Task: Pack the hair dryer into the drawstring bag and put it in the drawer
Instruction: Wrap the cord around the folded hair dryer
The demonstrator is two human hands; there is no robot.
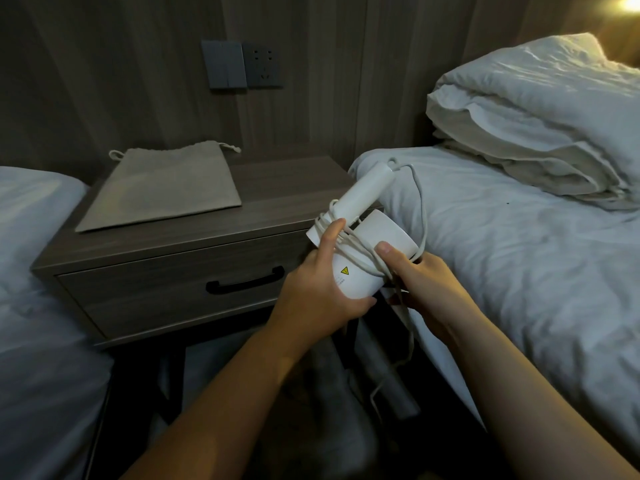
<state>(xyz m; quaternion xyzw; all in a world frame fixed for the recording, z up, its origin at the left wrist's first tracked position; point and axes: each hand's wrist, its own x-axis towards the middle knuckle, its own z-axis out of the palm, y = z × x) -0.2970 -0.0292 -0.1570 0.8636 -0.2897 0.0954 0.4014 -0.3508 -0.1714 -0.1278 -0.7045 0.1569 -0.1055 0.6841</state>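
A white hair dryer (384, 233) is held in the air in front of the nightstand, its handle pointing up and away. Its white cord (420, 209) loops round the body and hangs down toward the floor. My left hand (318, 289) grips the dryer's body from the left, thumb over the cord. My right hand (420, 289) holds the cord against the body, thumb on top. A flat beige drawstring bag (162, 188) lies on the nightstand top. The drawer (166, 292) below is closed, with a black handle (246, 282).
The wooden nightstand (277, 192) stands between two beds with white sheets: one at the left (31, 271), one at the right (519, 254) bearing a folded duvet (540, 109). A switch and socket (242, 65) sit on the wall panel. A lamp glows at top right.
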